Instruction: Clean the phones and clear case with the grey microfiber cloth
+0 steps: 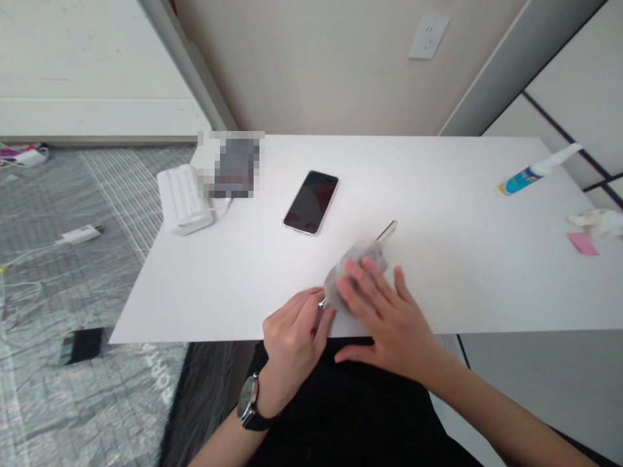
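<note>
My left hand [296, 331], with a watch [248, 395] on its wrist, is closed around the near end of a slim, shiny metal object [388, 231]. I cannot make out its kind. A greyish, blurred cloth-like piece [341, 275] covers its middle, and the far end sticks out beyond. My right hand [389, 318] lies over this grey piece with its fingers stretched out and spread, touching it. The object slants away to the right above the front part of the white table [219, 292].
A dark-screened phone [312, 202] lies farther back. To its left are a white power-bank-like block [185, 200] with a cable and a pixelated item [236, 167]. A glue-type bottle [523, 179], a pink paper [581, 244] and a crumpled tissue [601, 222] lie at the right.
</note>
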Motion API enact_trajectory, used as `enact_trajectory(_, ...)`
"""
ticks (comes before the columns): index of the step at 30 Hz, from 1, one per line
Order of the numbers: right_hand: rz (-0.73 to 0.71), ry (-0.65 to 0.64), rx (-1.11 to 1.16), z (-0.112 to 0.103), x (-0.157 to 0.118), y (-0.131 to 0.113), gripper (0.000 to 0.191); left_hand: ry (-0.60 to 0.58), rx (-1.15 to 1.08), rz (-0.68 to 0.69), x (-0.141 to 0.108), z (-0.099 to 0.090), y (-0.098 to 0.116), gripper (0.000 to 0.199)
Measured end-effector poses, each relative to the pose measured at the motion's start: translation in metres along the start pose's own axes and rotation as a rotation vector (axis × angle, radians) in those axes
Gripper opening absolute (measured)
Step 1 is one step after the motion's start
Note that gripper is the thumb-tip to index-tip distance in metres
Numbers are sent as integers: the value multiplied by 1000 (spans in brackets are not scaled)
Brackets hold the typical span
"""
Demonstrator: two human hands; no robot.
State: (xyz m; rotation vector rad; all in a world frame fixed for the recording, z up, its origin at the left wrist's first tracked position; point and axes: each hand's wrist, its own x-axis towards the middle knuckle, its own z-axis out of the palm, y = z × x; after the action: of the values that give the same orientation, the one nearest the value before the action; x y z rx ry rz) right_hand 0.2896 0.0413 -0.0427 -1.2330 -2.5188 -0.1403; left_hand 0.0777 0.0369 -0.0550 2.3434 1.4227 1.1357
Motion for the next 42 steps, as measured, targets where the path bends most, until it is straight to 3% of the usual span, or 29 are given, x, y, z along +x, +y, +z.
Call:
enact_trajectory(2, -76, -15, 13, 1, 1, 2, 96, -9, -7, -5, 0, 0, -1, 5)
enact_trajectory(6, 200, 21, -59, -4, 4, 14, 98, -2, 6, -5, 0, 0, -1, 13)
enact_trajectory(7, 213, 24, -59, -5, 4, 13, 101, -2, 9, -9, 0, 0, -2, 12)
enact_trajectory(11, -94, -32, 27, -5, 4, -1, 101, -2, 29, -1, -2, 1, -5, 5)
enact_trajectory(12, -118, -43, 33, -4, 5, -1, 97, -4, 34, -7, -2, 1, -5, 5)
enact_trajectory(14, -11, -35, 5, -4, 7, 7, 93, -21, 42, -36, -2, 1, -5, 5)
enact_trajectory(17, 181, -27, -13, -3, 12, 24, 101, -52, 79, -123, 0, 2, -2, 20)
enact_trajectory(22, 50, -192, 115, 1, 12, 11, 111, -109, 44, -289, 5, 0, -1, 58)
enact_trajectory(27, -30, -282, 161, -4, -3, 5, 103, -199, 62, -203, 13, -5, -5, 68)
enact_trajectory(30, 104, -247, 72, -6, -9, 21, 98, -254, 71, -165, 17, -6, -3, 68)
enact_trajectory(33, 232, -166, 2, -4, -9, 22, 108, -282, 79, -159, 17, -6, -1, 69)
enact_trajectory(36, 35, -195, 118, -2, -4, 8, 116, -282, 86, -162, 15, -6, -1, 70)
enact_trajectory(38, -71, -242, 185, -1, -1, 4, 112, -285, 88, -161, 15, -6, -2, 68)
enact_trajectory(39, -43, -246, 179, -1, 1, 6, 108, -289, 92, -156, 15, -6, -2, 68)
enact_trajectory(42, 218, -181, 64, 0, 5, 16, 102, -294, 118, -145, 15, -4, -2, 73)
